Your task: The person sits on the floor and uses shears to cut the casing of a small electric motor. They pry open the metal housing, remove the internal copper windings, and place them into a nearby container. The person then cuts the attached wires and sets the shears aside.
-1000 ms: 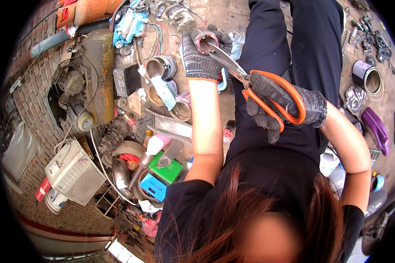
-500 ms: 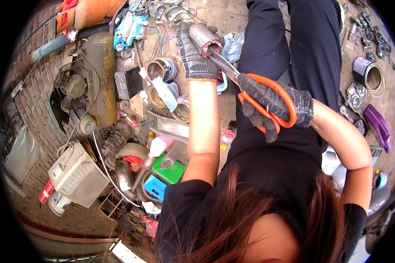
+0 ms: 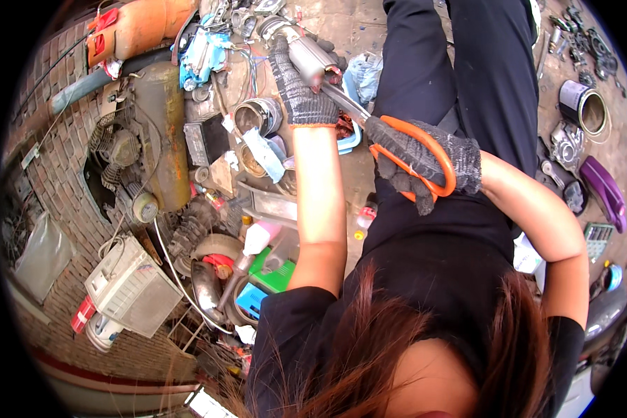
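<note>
At the far left a clear plastic sheet (image 3: 43, 254) hangs against brickwork; just right of it a beige box-shaped appliance (image 3: 136, 282) sits tilted, and above it stands a fan-like motor unit (image 3: 122, 148) beside a long rusty-yellow tank (image 3: 164, 132); an orange cylinder (image 3: 146, 26) lies at the top. Next come a black box (image 3: 205, 143), a bundle in blue plastic (image 3: 205, 54) and an open tin (image 3: 256, 115); below these, a green box (image 3: 277, 270) lies near a blue box (image 3: 251, 299).

At upper centre the left hand (image 3: 303, 94), in a dark grey knitted glove, is closed around a ribbed metal cylinder (image 3: 305, 57); the cylinder slants, its near end showing reddish material; the blade tips of the orange-handled shears (image 3: 439, 157) meet that end, though how deep they reach cannot be told. A light-blue basket (image 3: 350, 144) lies just below the blades; the right hand (image 3: 425, 150), gloved alike, grips the shears by their handles, above the person's dark trousers (image 3: 494, 63).

Farther right, loose metal parts (image 3: 599, 52) lie near the top; below them are an open can (image 3: 571, 97) and a purple curved piece (image 3: 602, 189).
</note>
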The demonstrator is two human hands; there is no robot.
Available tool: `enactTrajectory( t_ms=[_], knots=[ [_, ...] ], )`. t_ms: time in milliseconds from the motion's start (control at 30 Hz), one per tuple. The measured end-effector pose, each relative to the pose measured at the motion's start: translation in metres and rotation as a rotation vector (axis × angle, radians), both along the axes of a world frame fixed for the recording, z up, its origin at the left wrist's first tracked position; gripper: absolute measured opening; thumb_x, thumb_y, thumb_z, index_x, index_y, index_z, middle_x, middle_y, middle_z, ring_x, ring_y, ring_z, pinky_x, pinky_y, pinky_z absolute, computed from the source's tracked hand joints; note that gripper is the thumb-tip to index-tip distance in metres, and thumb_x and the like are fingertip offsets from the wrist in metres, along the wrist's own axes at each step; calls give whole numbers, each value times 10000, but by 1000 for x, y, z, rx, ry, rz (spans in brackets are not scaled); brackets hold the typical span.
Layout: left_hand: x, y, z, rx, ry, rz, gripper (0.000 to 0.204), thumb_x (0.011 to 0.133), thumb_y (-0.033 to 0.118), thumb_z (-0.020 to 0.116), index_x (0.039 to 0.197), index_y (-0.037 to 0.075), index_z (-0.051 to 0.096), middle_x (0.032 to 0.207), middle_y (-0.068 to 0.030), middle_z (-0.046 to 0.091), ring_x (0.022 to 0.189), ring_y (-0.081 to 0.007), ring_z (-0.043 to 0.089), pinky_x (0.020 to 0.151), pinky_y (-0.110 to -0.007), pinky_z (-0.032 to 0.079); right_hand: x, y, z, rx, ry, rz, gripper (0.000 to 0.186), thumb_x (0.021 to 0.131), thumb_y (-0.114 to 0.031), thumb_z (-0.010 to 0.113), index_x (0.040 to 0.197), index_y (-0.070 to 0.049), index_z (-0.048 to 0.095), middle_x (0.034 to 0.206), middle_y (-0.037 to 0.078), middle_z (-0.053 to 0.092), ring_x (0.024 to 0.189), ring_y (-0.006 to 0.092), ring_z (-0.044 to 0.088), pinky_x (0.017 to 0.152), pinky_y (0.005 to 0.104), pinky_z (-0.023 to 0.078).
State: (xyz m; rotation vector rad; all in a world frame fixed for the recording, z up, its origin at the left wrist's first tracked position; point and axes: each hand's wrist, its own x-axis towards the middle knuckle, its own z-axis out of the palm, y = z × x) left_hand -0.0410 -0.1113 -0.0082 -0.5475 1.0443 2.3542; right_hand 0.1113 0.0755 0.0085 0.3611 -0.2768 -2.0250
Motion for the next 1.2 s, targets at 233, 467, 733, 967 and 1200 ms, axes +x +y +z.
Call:
enactTrajectory(
  t_ms=[233, 467, 733, 967, 1200],
  knots=[
    [12, 19, 21, -66, 70, 57, 496, 812, 526, 425, 830, 44, 541, 619, -102, 592, 410, -232, 537, 324, -349, 425, 8, -6, -11, -130, 276, -131, 322, 911, -240, 409, 1094, 18, 471, 849, 186, 591, 675, 305, 625, 486, 403, 536],
    [-6, -21, -26, 167, 159, -20, 414, 843, 332, 525, 1104, 34, 403, 1008, -215, 511, 827, -375, 527, 643, -479, 464, 11, -25, 1, -281, -304, -166, 595, 892, -474, 302, 1024, 73, 497, 799, 250, 575, 596, 315, 600, 452, 396, 514],
    [-1, -11, -26, 155, 148, 13, 410, 839, 344, 521, 1089, 35, 417, 986, -216, 515, 799, -369, 529, 621, -471, 460, 1, -30, 19, -411, -327, -211, 700, 875, -562, 265, 966, 85, 518, 682, 227, 561, 482, 275, 565, 398, 375, 492],
    [8, -12, -49, 183, 130, 30, 407, 836, 354, 516, 1076, 37, 429, 967, -216, 517, 775, -363, 530, 602, -464, 457, 3, -13, 11, -222, -72, -217, 684, 880, -548, 271, 969, 84, 521, 679, 220, 562, 490, 277, 571, 413, 381, 502],
    [9, -14, -51, 162, 108, 44, 406, 832, 365, 512, 1062, 38, 441, 948, -217, 520, 750, -357, 531, 583, -456, 454, 12, 6, 9, -51, 77, -181, 669, 885, -534, 278, 972, 82, 523, 677, 213, 563, 498, 280, 578, 428, 386, 511]
  ],
)
